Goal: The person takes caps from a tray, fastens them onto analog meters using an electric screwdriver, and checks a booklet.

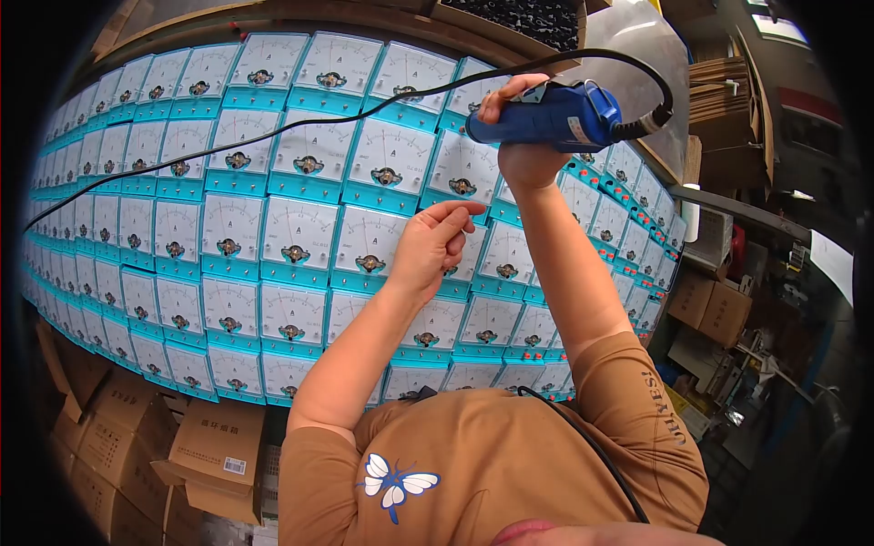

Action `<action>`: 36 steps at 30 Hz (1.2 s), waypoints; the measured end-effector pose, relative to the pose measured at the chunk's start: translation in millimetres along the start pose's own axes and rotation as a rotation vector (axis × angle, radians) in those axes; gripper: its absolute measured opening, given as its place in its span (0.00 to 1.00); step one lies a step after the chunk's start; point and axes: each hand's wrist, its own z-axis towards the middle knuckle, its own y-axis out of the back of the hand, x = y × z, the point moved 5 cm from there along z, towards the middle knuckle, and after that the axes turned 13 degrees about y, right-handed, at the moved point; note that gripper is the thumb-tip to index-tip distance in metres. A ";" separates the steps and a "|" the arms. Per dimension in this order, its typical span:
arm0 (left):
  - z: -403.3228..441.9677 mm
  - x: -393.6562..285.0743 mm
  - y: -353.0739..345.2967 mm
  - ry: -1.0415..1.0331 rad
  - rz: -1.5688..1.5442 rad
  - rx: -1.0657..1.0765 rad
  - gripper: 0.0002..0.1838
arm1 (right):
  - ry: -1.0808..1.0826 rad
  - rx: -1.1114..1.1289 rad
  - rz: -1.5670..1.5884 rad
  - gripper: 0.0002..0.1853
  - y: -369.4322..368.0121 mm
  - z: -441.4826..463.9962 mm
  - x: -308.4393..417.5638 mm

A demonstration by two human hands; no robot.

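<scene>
Rows of teal meters with white dial faces (305, 150) cover the work surface, many with red terminals at the right side. My right hand (533, 136) is wrapped round a blue power tool (555, 118), which lies sideways above the upper rows, its tip pointing left. A black cable runs from the tool's rear. My left hand (437, 247) is over the middle rows, fingers curled and pressed together near a meter's teal base; what they hold, if anything, is too small to tell.
The black cable (364, 114) crosses the meters to the left edge. A carton of small black parts (519, 23) stands at the top. Cardboard boxes (214, 446) are stacked at the lower left, with more boxes and a shelf at the right.
</scene>
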 end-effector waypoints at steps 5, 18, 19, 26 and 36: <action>-2.5 -0.3 12.8 0.042 -0.111 0.012 0.10 | 0.023 -0.034 -0.033 0.28 4.2 14.7 22.3; 2.3 6.5 10.8 0.087 -0.197 0.063 0.09 | 0.001 -0.042 -0.010 0.29 1.8 7.6 15.5; 3.3 5.9 8.9 0.078 -0.181 0.055 0.09 | -0.002 0.014 -0.057 0.30 1.7 5.7 12.5; 3.0 5.5 11.2 0.047 -0.158 0.055 0.08 | 0.037 -0.070 0.038 0.27 9.7 13.7 19.8; -8.8 -28.2 8.0 -0.141 -0.182 0.017 0.08 | -0.293 0.132 0.600 0.27 -32.7 -17.6 57.5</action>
